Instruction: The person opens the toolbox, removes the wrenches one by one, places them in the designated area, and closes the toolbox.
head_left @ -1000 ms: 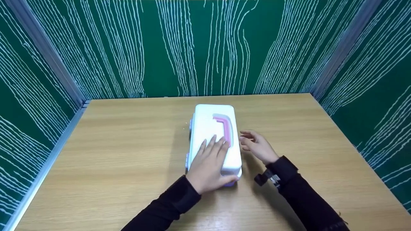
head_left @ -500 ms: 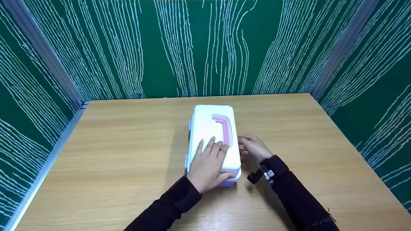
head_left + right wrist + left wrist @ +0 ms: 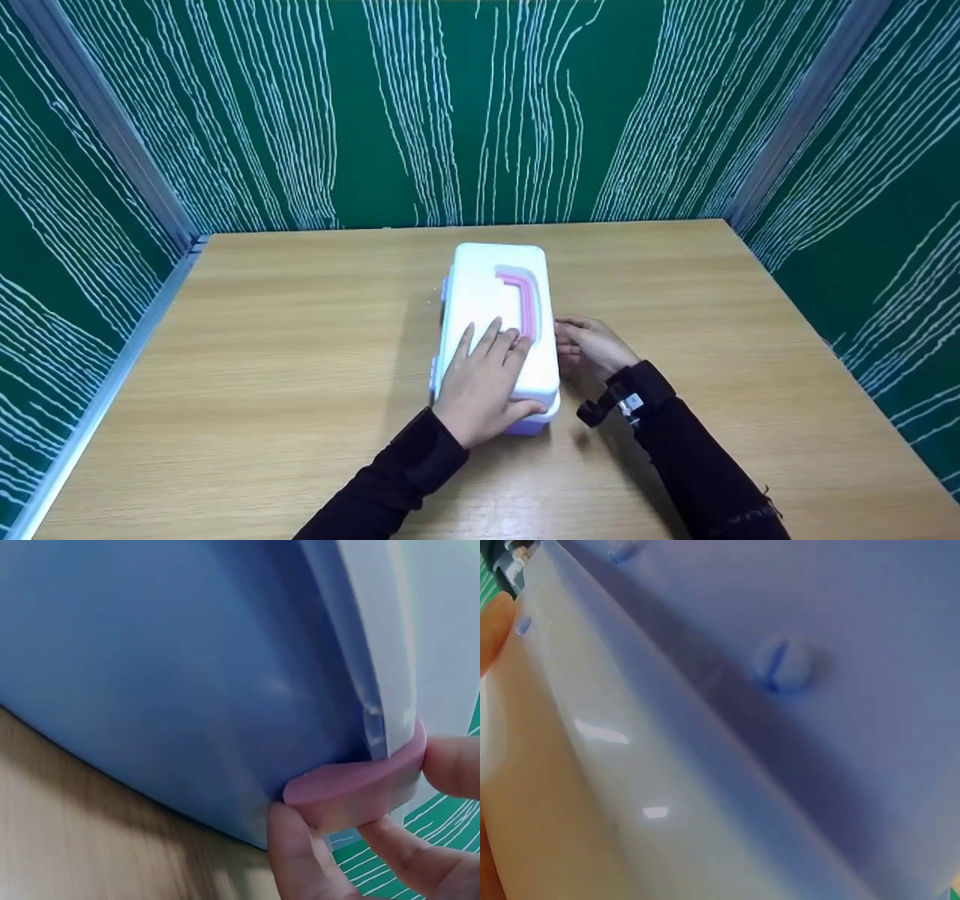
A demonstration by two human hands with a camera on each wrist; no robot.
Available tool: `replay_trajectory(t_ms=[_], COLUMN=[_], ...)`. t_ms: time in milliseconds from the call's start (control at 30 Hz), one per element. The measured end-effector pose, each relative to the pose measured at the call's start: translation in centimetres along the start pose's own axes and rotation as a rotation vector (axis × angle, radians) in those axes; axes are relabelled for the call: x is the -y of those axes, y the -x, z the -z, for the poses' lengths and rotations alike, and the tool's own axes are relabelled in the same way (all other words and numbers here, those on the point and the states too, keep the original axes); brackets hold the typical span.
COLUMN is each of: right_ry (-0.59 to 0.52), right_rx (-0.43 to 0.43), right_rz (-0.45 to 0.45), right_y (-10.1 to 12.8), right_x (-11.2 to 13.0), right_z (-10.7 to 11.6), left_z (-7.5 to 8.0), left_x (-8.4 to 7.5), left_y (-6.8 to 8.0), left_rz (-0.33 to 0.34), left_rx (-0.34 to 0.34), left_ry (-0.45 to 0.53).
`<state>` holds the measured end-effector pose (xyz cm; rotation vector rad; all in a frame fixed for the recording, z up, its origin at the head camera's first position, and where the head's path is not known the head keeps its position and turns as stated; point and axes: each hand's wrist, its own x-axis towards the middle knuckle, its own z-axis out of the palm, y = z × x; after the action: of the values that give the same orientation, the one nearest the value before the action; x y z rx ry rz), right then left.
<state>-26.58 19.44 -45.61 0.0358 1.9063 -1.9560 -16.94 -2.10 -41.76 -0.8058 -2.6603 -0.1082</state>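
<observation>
A box with a white lid [image 3: 487, 289], a pink handle [image 3: 526, 300] and a lavender base stands lengthwise in the middle of the wooden table [image 3: 262, 337]. My left hand [image 3: 484, 375] lies flat on the near half of the lid, fingers straight, thumb along the near end. My right hand [image 3: 583, 349] is against the box's right side. In the right wrist view its thumb and fingers [image 3: 300, 855] pinch a pink latch [image 3: 352, 787] at the seam between lid and base [image 3: 150, 675]. The left wrist view shows only the lid [image 3: 570, 787] and base [image 3: 817, 652] up close.
Green panels with white wavy lines [image 3: 480, 112] wall the table on the left, back and right, with metal posts in the corners. A small dark camera mount [image 3: 607, 409] sits on my right wrist. Bare tabletop lies on both sides of the box.
My right hand has moved left from the open tabletop to the box's side and taken hold of the pink latch. The left hand has stayed on the lid.
</observation>
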Motion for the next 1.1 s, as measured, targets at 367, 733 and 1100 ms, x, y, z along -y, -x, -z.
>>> replay_trajectory(t_ms=[367, 733, 1100], right_ry=[-0.038, 0.063, 0.155], right_rx=[0.082, -0.019, -0.024], right_rz=[0.038, 0.057, 0.055], right_y=[-0.4, 0.4, 1.1], right_x=[-0.8, 0.4, 2.1], right_z=[0.8, 0.6, 1.1], left_z=[-0.4, -0.6, -0.6], left_x=[-0.1, -0.2, -0.1], left_y=[0.3, 0.2, 0.3], left_rz=[0.009, 0.010, 0.010], left_rx=[-0.046, -0.084, -0.067], left_ry=[-0.022, -0.037, -0.042])
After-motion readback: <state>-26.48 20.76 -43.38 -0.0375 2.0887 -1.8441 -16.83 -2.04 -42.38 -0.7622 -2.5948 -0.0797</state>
